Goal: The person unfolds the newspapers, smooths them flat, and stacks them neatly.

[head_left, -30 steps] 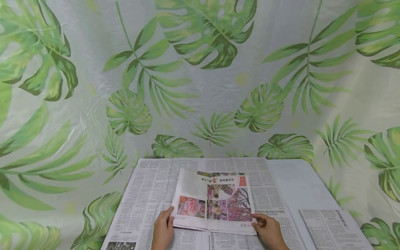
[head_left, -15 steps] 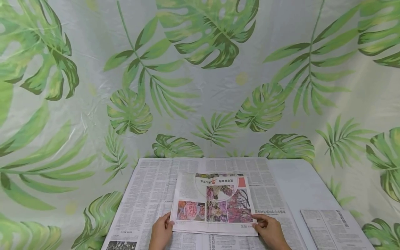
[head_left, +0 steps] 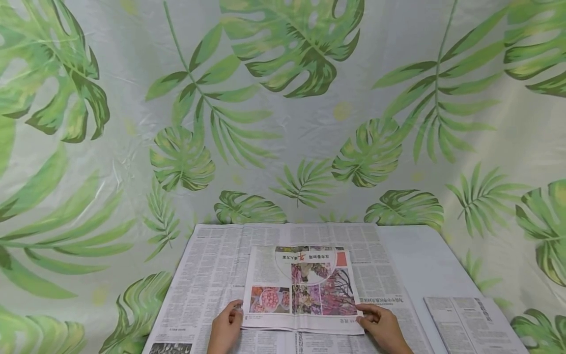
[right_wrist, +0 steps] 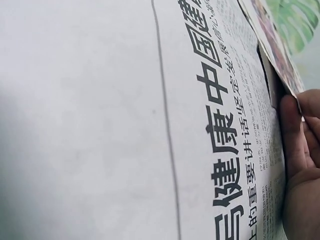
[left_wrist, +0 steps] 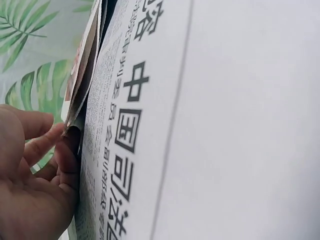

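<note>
With my left hand (head_left: pixel 226 325) I am pinching the paper (head_left: pixel 305 290) by its left edge, close to the lower left corner, and with my right hand (head_left: pixel 382 326) I am gripping its right edge, just above the lower right corner. The paper is lying folded at the lower middle of the frame, over a spread sheet (head_left: pixel 208 280). In the left wrist view its layers are parting near the corner; in the right wrist view a dark gap is showing under its edge. I judge that if my pinch is catching only some layers, the others could be slipping out and leaving the fold crooked. Uneven pulling could be tearing the thin edge or creasing the middle. If I am catching the sheet too, I could be dragging it over the white table (head_left: pixel 415 255), toward the stack (head_left: pixel 470 322) at the lower right. How many layers I am holding, I cannot tell.
</note>
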Demonstrator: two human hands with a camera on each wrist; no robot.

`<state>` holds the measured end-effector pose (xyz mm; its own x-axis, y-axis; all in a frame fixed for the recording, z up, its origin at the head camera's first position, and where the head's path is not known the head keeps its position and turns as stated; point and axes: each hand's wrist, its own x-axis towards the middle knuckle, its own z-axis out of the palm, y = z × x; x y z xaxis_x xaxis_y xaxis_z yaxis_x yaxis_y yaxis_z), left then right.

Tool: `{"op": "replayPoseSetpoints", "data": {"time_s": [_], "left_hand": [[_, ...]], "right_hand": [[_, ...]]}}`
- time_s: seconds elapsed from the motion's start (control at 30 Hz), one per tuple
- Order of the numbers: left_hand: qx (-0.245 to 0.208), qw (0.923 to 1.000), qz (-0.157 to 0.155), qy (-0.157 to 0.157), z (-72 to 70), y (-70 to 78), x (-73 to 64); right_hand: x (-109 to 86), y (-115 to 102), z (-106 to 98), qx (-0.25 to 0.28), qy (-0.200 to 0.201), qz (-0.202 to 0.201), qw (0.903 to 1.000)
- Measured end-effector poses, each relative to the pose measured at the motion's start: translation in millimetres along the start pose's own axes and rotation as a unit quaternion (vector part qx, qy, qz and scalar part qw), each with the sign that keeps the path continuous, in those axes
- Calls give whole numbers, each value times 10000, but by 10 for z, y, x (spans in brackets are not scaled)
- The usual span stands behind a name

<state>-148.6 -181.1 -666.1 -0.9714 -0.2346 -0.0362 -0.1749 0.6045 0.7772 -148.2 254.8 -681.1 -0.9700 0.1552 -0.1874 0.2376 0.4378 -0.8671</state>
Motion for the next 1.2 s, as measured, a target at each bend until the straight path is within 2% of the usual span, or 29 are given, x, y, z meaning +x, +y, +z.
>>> {"op": "replayPoseSetpoints", "data": {"time_s": [0.2,0.43,0.6,0.77,0.83,1.0,1.2], "left_hand": [[-173,9998,11,-36,27,44,4],[200,9996,179,132,74,92,1],[183,9996,103,187,85,111,-22],[-163,9998,-109,59,85,124,-19],[-303,9994,-161,-20,82,116,-14],[-452,9988,-113,-122,80,66,-21],[-626,9967,88,-513,24,-31,-28]], "right_hand": [[12,35,3,129,5,-108,9999],[-16,7,-3,114,-50,-215,9997],[-23,0,2,105,-90,-113,9998],[-10,21,2,17,0,-109,9999],[0,27,4,202,12,-119,9997],[3,20,13,579,-57,-39,9983],[-17,-20,49,361,132,120,9992]]}}
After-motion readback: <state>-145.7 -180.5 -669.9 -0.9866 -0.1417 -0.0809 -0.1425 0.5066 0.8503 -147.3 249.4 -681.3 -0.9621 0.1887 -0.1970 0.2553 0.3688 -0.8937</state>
